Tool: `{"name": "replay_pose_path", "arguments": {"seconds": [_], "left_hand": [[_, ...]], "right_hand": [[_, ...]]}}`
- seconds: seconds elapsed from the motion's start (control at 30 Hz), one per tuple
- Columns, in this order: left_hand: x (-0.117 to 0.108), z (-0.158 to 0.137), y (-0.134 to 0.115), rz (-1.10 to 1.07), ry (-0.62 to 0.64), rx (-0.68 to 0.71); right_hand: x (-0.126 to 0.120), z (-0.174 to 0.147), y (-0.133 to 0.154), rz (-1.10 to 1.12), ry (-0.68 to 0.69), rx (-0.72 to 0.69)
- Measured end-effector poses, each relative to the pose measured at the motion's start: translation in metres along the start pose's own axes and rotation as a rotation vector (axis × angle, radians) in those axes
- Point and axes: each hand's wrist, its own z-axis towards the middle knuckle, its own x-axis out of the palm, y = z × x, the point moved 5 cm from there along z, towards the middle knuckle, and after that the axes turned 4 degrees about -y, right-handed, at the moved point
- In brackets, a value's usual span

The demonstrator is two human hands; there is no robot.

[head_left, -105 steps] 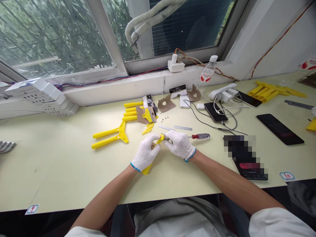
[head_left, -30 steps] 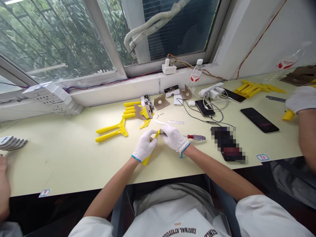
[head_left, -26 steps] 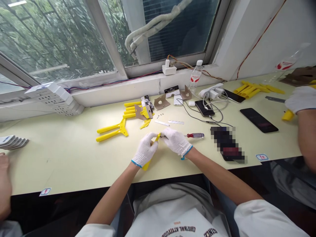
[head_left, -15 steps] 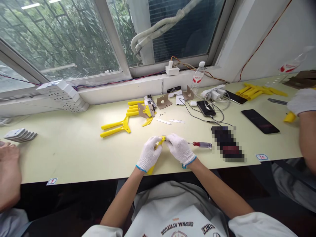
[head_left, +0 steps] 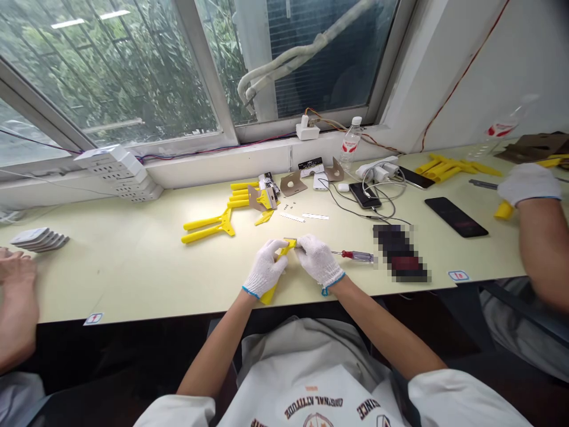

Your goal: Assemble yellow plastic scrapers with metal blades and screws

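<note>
Scraper (head_left: 290, 244) held near the middle of the surface's (head_left: 146, 279) near edge, handle end toward that edge. My left hand (head_left: 265, 267) has its fingers closed round it. Right hand (head_left: 317, 259): fingers bent at the head; cannot tell whether they pinch anything. Screwdriver (head_left: 358, 256) lies just right. Judgement: grip firmly below the head, steady the right fingertips, keep skin off any sharp edge.

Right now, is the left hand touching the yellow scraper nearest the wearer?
Touching. The head view shows the left hand wrapped around the yellow scraper, which sticks out above and below the grip.
</note>
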Motion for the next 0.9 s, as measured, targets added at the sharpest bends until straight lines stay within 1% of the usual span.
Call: {"name": "replay_pose_path", "arguments": {"seconds": [0.3, 0.43, 0.57, 0.73, 0.9], "left_hand": [[0.003, -0.003, 0.004, -0.122, -0.014, -0.094], [0.000, -0.005, 0.007, -0.140, -0.011, -0.113], [-0.003, -0.008, 0.008, -0.162, -0.015, -0.138], [-0.003, -0.013, 0.005, -0.163, -0.018, -0.141], [0.001, -0.018, 0.004, -0.173, -0.010, -0.135]], "right_hand": [[-0.005, 0.002, 0.010, -0.011, -0.018, -0.002], [-0.005, 0.002, 0.014, -0.031, -0.007, 0.012], [-0.007, 0.000, 0.019, -0.048, 0.013, -0.003], [-0.012, -0.008, 0.026, -0.072, 0.018, -0.016], [-0.015, -0.017, 0.026, -0.112, 0.035, 0.000]]}}
